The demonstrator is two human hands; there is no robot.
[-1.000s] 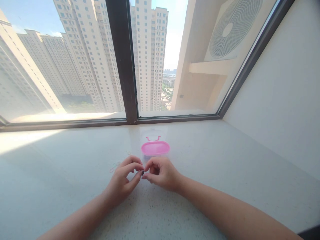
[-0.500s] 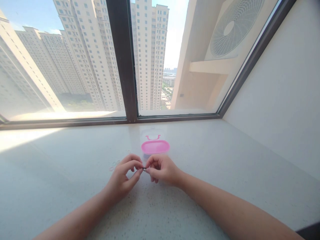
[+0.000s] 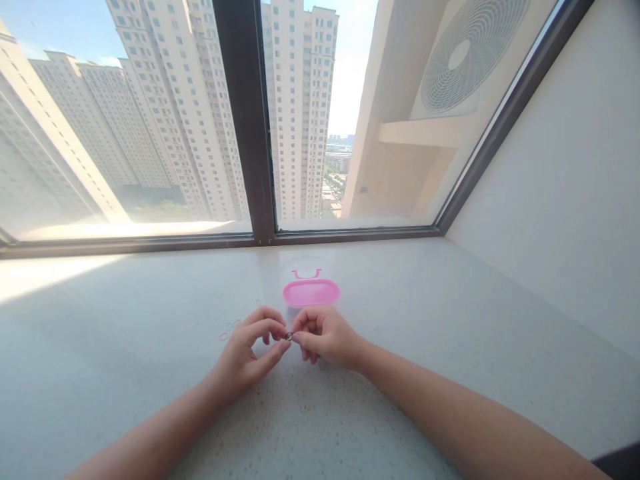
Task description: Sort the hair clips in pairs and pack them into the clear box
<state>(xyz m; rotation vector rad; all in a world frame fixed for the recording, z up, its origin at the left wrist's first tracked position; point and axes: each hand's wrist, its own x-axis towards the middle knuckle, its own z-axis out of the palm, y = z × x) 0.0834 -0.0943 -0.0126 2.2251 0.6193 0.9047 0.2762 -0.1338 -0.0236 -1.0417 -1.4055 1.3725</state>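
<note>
Over the pale speckled sill [image 3: 320, 427], my left hand [image 3: 253, 347] and my right hand [image 3: 325, 339] meet fingertip to fingertip. Between them is a small dark ring [image 3: 289, 337], perhaps a little elastic band; its exact kind is too small to tell. My left thumb and forefinger pinch it from the left, and my right thumb and forefinger pinch its right side. Just beyond my right hand sits an oval pink container [image 3: 311, 292], its lower front partly hidden by that hand. Behind my left hand lie several thin pale loops [image 3: 230, 328], faint against the sill.
A clear lid with a pink handle [image 3: 307, 274] lies behind the container. A dark-framed window [image 3: 260, 167] bounds the far side of the sill, and a white wall [image 3: 565, 187] closes the right. Sunlight falls on the far left corner.
The dark ring has turned so that its round opening faces me more. My left thumb has shifted slightly lower against it; both hands otherwise keep nearly the same place.
</note>
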